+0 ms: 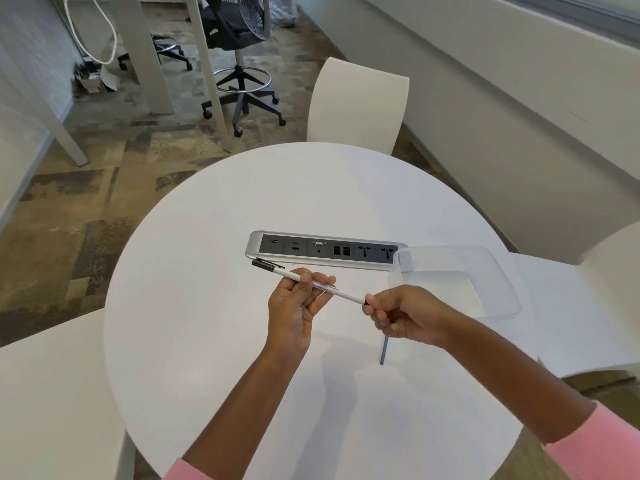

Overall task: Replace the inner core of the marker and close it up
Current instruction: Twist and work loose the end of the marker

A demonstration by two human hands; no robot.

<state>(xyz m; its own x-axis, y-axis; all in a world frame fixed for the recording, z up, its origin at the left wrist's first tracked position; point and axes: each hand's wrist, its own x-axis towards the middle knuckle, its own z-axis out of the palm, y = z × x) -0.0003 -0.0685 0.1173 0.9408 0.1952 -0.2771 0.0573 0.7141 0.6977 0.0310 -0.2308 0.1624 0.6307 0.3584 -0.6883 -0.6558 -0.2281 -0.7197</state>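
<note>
My left hand (294, 306) is closed around the middle of the thin white marker with the black cap (304, 284), held up over the round white table (207, 341) in the middle of the frame, and my right hand (398, 315) pinches its black end plug (364, 302). A thin grey core stick (383, 351) lies on the table just below my right hand. If I push or twist crooked, I think the plug could slip out and drop, or my arm could bump the stick and make it roll away.

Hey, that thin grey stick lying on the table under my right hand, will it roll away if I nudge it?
Probably: the grey core looks round and slender, and the white table looks smooth, so a sideways nudge may roll it. It looks straight, so likely stiff. Being so thin, it is probably very light.
</note>
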